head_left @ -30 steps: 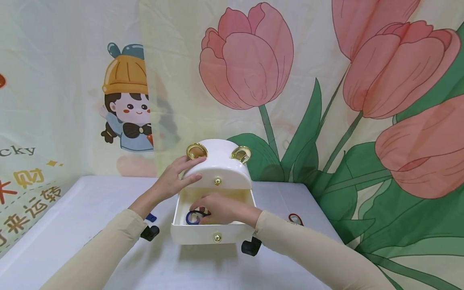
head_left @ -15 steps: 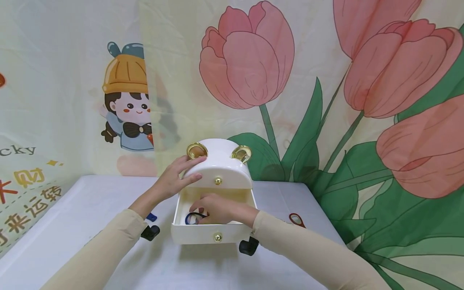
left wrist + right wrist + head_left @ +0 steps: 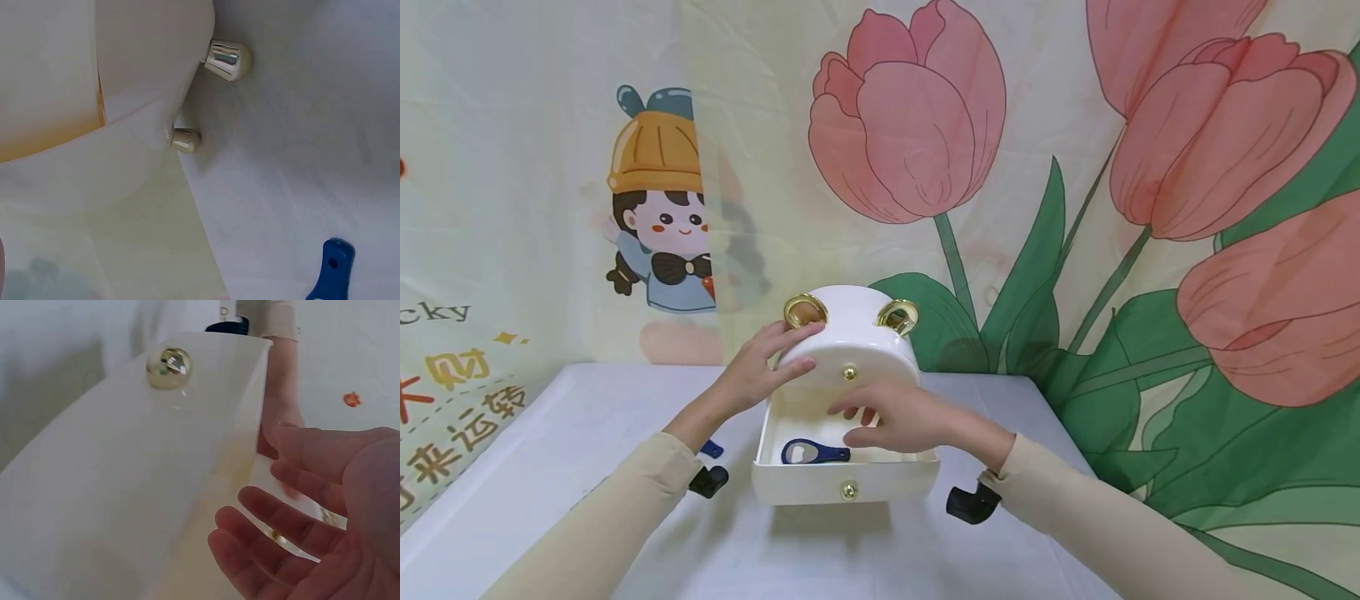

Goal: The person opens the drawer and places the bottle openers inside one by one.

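Note:
A white cabinet (image 3: 857, 312) with gold ear-shaped trims stands on the table, its lower drawer (image 3: 801, 485) pulled out. Inside that drawer, near the front, lies a blue bottle opener (image 3: 812, 452). My left hand (image 3: 767, 367) rests with extended fingers on the upper left of the cabinet; its wrist view shows the cabinet's side and gold feet (image 3: 228, 60). Above the drawer's right part is my right hand (image 3: 902, 415), apart from the opener and holding nothing. In the right wrist view its fingers (image 3: 262, 540) bend loosely beside the drawer front and gold knob (image 3: 169, 367).
On the white-covered table (image 3: 647, 392), a blue handle with a hole (image 3: 334, 269) lies left of the cabinet, partly behind my left forearm in the head view. A printed curtain (image 3: 760, 167) hangs behind the table. My right sleeve (image 3: 1097, 508) covers part of the table's right side.
My right hand has let go of the bottle opener, leaving it in the drawer, and has risen to the right. The sleeve now hides the red-rimmed item at right. My left hand stays put.

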Available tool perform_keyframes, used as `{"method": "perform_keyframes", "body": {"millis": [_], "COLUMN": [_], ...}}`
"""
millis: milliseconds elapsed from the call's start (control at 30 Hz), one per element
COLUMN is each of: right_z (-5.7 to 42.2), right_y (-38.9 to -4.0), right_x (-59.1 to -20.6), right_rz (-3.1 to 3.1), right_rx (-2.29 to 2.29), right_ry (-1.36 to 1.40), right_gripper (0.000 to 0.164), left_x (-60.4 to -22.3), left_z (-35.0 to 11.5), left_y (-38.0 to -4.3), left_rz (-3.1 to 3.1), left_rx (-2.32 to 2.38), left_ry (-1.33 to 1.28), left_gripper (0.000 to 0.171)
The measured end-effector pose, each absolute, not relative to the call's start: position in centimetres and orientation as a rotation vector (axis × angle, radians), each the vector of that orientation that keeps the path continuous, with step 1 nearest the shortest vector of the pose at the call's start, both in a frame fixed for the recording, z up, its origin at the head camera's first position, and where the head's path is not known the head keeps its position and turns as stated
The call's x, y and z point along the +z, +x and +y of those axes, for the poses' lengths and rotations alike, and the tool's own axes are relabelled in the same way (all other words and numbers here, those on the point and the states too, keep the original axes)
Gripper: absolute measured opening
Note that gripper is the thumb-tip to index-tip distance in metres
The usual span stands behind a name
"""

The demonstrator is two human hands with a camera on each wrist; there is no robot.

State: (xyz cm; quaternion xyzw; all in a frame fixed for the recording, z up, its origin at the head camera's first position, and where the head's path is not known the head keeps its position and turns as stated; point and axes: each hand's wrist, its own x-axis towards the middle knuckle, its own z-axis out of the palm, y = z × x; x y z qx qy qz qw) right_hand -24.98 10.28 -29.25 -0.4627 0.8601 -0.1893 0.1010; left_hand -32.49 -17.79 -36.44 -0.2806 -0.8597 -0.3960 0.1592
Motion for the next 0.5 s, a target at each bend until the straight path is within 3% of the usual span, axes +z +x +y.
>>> {"method": "perform_keyframes", "body": {"millis": [333,500], "right_z": [17.8,21.9], "right_y": [-23.6,-23.6], "right_x": [-27.6,-28.3], "right_rz": [2.731,2.877], "right_rx": [-0.779,-0.768], "right_ry": [-1.329,-1.139], "right_gripper": [0.038,0.038], "left_x": [-36.3,-36.3], "left_z": [-17.8,-17.8], "left_y": [-32.5,-32.5], "left_rz": [-2.447,-2.454], "left_rx": [-1.124,-1.121], "left_ry": [-0.801,-0.789], "left_gripper": [0.057,0.057]}}
